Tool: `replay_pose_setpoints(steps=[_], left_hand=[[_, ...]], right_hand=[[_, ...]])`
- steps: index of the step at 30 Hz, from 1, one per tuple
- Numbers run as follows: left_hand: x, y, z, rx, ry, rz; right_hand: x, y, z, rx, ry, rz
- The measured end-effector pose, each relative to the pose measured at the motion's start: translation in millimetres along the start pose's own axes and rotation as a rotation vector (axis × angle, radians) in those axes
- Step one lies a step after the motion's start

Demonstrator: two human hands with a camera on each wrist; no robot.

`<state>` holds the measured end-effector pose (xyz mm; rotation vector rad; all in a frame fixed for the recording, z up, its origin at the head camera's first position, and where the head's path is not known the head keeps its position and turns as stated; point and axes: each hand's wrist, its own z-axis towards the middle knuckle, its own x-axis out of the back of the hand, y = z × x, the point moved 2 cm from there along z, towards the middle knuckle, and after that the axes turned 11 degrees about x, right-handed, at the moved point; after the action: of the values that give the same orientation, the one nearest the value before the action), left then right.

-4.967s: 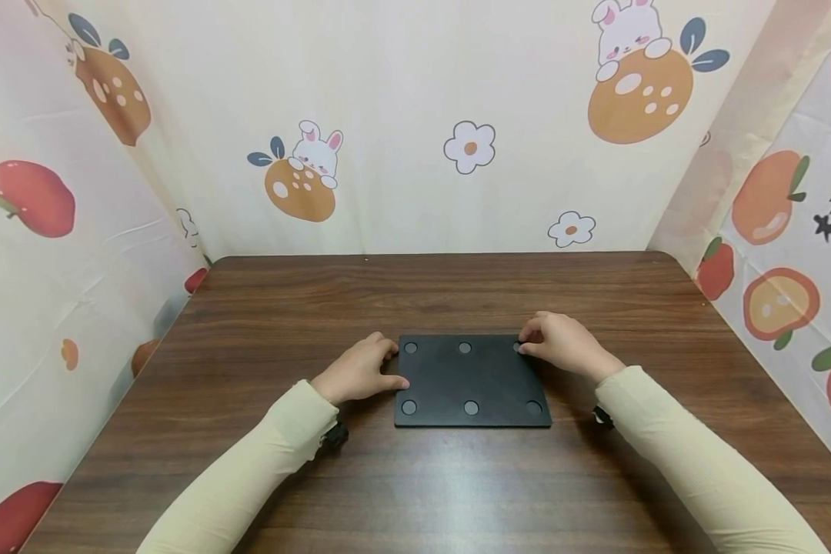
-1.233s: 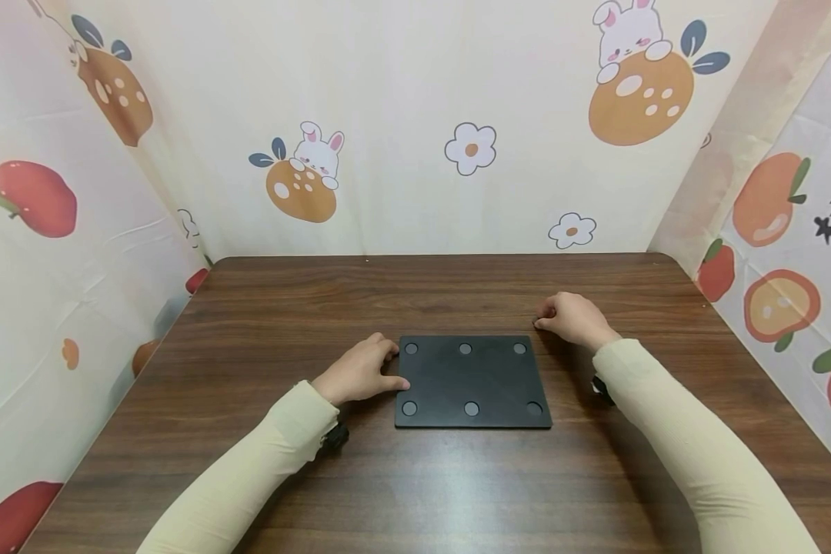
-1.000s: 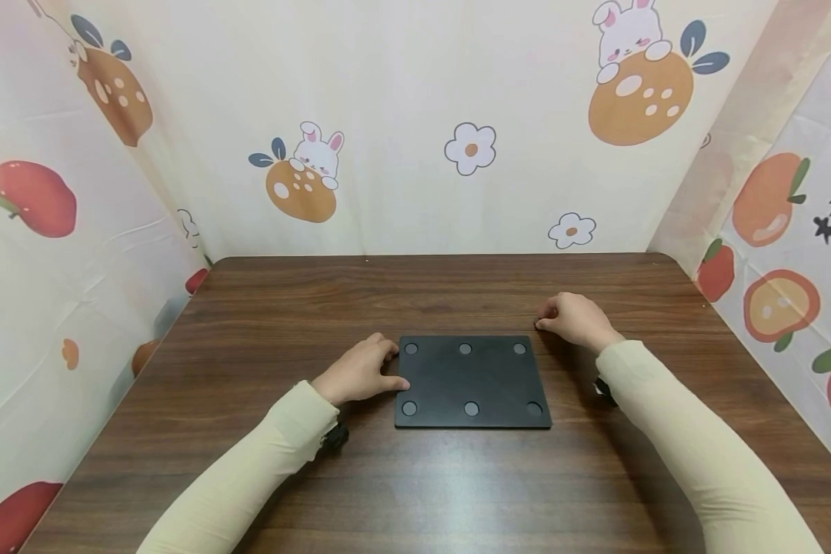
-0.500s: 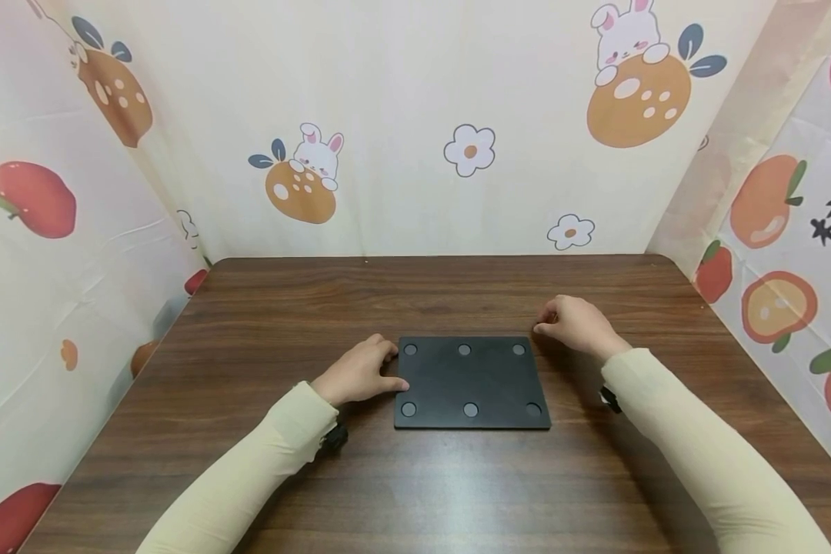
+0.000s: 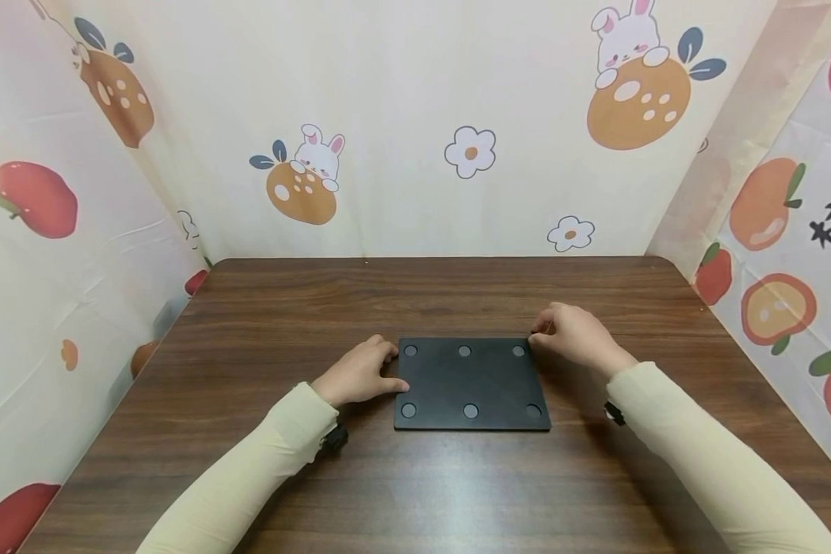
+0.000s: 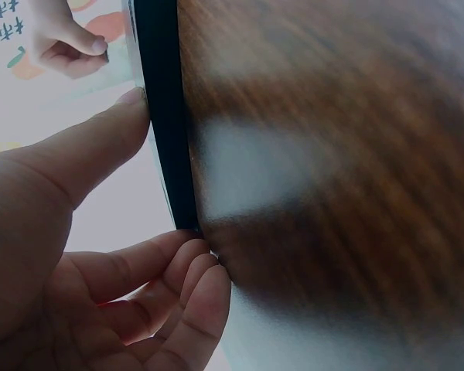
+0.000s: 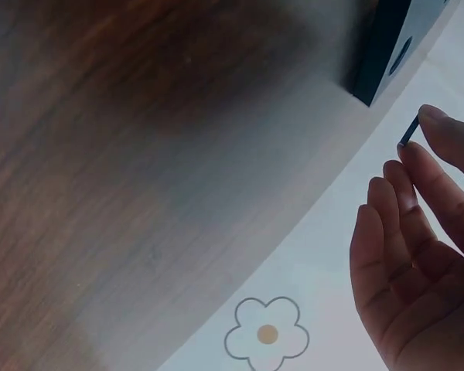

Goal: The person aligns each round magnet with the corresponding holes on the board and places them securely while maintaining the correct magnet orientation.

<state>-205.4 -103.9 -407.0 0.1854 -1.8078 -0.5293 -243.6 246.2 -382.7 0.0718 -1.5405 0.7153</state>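
A flat black board [image 5: 468, 382] with several round spots lies on the table. The lower right spot looks darker than the others. My left hand [image 5: 362, 371] rests at the board's left side, thumb on its top near the edge and fingertips against the far left corner. My right hand [image 5: 573, 335] is just beyond the board's far right corner. In the right wrist view, its thumb and index finger pinch a small thin dark piece [image 7: 409, 130], seen edge-on and apart from the board, other fingers loosely bent. The piece's face cannot be made out.
The brown wooden table [image 5: 284, 300] reaches back to a patterned curtain [image 5: 402, 92], with more printed cloth [image 5: 35, 308] along the left and right sides. A dark wrist camera [image 5: 335, 438] sits under the left sleeve.
From the board's far right spot, my right hand moved out beyond the corner, and in the last second came slightly back toward it with the dark piece. Left hand and board stay put.
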Motion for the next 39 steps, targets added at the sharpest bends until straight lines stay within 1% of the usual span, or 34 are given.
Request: replay_pose_setpoints(steps=[12,18,26,34,39], left_hand=[[-0.8,-1.2,0.6,-0.004,0.009,0.003],[-0.8,-1.2,0.6,-0.003,0.010,0.004],[-0.6,-1.2,0.1,-0.002,0.008,0.004],[0.0,-0.1,-0.6,0.005,0.008,0.004],[0.9,0.9,-1.0,-0.002,0.011,0.003]], right_hand=[[-5,-11,-10.5,0.090,0.033,-0.016],[-7,-17,-19.5,0.090,0.024,-0.021],[-12,-21,-29.1,0.119,0.038,-0.028],[-19,-23,-39.0,0.127,0.028,-0.027],[-22,-26,-46.2,0.126,0.009,-0.019]])
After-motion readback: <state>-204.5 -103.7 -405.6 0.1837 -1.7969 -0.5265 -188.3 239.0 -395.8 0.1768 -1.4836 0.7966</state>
